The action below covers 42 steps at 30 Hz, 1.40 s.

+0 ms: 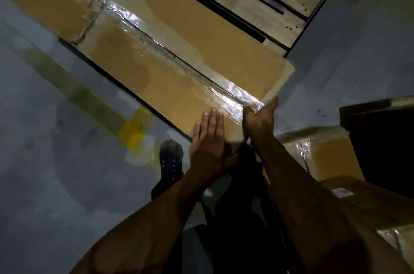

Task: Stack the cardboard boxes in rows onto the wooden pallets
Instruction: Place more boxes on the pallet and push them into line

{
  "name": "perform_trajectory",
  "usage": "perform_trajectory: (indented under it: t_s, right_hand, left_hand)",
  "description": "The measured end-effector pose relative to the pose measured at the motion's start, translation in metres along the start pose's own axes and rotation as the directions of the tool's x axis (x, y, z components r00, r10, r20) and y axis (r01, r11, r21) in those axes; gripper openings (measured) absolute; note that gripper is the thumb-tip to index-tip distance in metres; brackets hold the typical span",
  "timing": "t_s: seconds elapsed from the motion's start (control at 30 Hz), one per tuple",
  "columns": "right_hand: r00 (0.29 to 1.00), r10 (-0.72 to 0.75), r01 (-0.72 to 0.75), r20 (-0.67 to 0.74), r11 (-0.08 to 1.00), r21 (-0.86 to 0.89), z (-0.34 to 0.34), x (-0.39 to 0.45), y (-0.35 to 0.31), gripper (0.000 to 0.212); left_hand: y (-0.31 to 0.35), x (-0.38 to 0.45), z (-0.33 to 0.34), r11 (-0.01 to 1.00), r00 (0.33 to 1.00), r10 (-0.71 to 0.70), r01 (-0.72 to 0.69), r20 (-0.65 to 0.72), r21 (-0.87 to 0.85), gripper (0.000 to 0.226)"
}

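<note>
Grip: your left hand (209, 137) lies flat, fingers straight and together, on the near end of the cardboard box (186, 60); your right hand (259, 116) cups that end's corner, fingers curled under the taped edge.
Box: it stretches away from both hands, its far end butted against a neighbouring box (47, 2) on the wooden pallet (268, 4).
Overhang: the end under your hands appears to jut past the pallet's edge, over the floor (56, 161).
Risk: push unevenly and the box may skew out of its row; let go early and the end could sag or tip.
Risk, tape: the glossy tape (233, 96) by your right hand could let that hold slip.
Hidden: your right fingertips, the box's underside and the pallet beneath it.
Unclear: dim light and blur; more boxes (327, 157) beside your right arm are cut off.
</note>
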State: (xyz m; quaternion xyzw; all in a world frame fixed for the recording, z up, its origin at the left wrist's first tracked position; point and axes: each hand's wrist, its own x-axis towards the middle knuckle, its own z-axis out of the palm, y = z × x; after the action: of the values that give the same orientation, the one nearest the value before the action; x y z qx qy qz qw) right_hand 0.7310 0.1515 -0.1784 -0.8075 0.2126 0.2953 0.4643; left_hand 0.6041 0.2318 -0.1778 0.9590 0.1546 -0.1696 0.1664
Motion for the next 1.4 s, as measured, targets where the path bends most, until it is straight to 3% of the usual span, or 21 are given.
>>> perform_trajectory:
  t_s: [0.67,0.93,1.1,1.3,1.4]
  right_hand:
    - [0.997,-0.078,0.077,-0.004,0.996,-0.041,0.031,0.003,-0.012,0.096]
    - [0.997,-0.065,0.066,0.031,0.998,-0.022,0.031,-0.001,-0.014,0.096]
    - [0.997,0.051,-0.049,0.065,0.998,-0.031,0.032,-0.019,-0.014,0.076]
    - [0.993,0.087,-0.08,0.082,0.992,-0.093,0.027,-0.043,0.003,0.054]
    - [0.994,0.091,-0.089,0.065,0.995,-0.039,0.009,-0.074,0.011,0.045]
  left_hand:
    - [-0.032,0.014,-0.013,0.998,1.0,-0.017,0.018,-0.022,0.053,0.108]
    - [-0.032,0.018,-0.014,0.997,0.995,-0.069,0.066,0.066,0.051,0.113]
    - [-0.026,0.019,-0.033,0.996,0.977,-0.078,0.066,0.198,0.067,0.112]
    - [-0.02,0.022,-0.042,0.987,0.951,-0.122,0.087,0.283,0.131,0.102]
    - [-0.012,0.027,-0.063,0.989,0.928,-0.138,0.111,0.346,0.098,0.098]
